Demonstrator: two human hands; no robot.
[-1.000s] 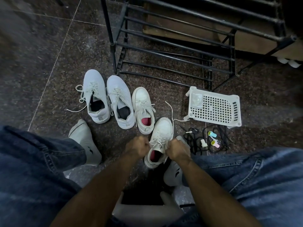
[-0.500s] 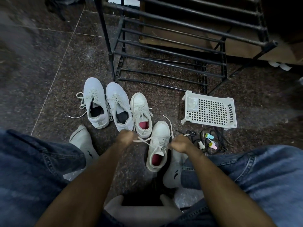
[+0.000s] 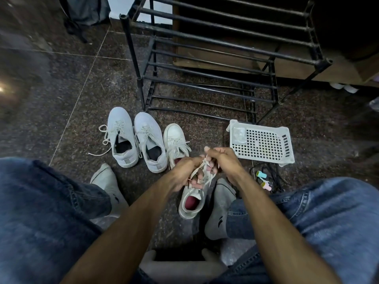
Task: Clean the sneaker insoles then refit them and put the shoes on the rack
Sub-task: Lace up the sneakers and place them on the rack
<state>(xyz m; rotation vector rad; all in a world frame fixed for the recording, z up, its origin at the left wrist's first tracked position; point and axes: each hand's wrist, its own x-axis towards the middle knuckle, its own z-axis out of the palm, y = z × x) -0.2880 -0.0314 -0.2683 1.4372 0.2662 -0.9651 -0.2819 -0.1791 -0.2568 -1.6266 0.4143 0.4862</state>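
Tying the laces (image 3: 200, 173), both the left hand (image 3: 184, 171) and right hand (image 3: 222, 160) pinch them above the sneaker (image 3: 191, 201) (maroon insole fitted); next, racking all 4 shoes.

Your dark stone floor (image 3: 61, 95) carries four white sneakers (image 3: 123, 138), a rack (image 3: 205, 87) at 12 o'clock, a basket (image 3: 260, 144) at 2 o'clock.

Floor (image 3: 61, 83): dark speckled polished stone tiles with pale grout lines, bright glare spot at far left edge. Brown wooden cabinet (image 3: 307, 68) at rear right. Pale wall strip (image 3: 123, 5) at top. Lighting dim overall
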